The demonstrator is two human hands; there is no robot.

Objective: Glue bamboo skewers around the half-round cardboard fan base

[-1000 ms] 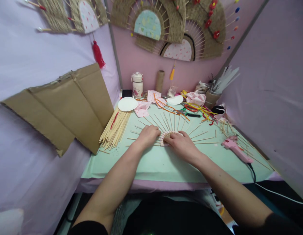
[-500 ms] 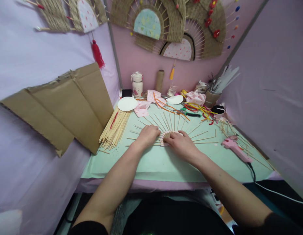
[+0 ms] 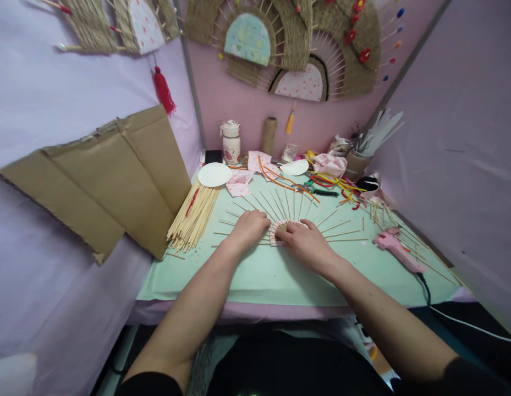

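Note:
A small half-round piece [image 3: 275, 237] with a pink patterned edge lies on the pale green table, and thin wooden sticks [image 3: 294, 204] fan out from it. My left hand [image 3: 250, 226] rests over the sticks on its left side, fingers bent together at the piece's edge; what they pinch is too small to make out. My right hand [image 3: 307, 242] lies across the middle and right of the piece, its fingers reaching over the brown centre and covering much of it. The thumb of my right hand is mostly hidden.
Left of the fan lies a bundle of sticks [image 3: 195, 217] under a white disc [image 3: 214, 175]. A pink glue gun [image 3: 399, 252] with a cord is at the right, near loose sticks. Pliers [image 3: 325, 193], pipe cleaners and a bottle [image 3: 231, 144] stand or lie behind. Cardboard [image 3: 115, 181] leans left.

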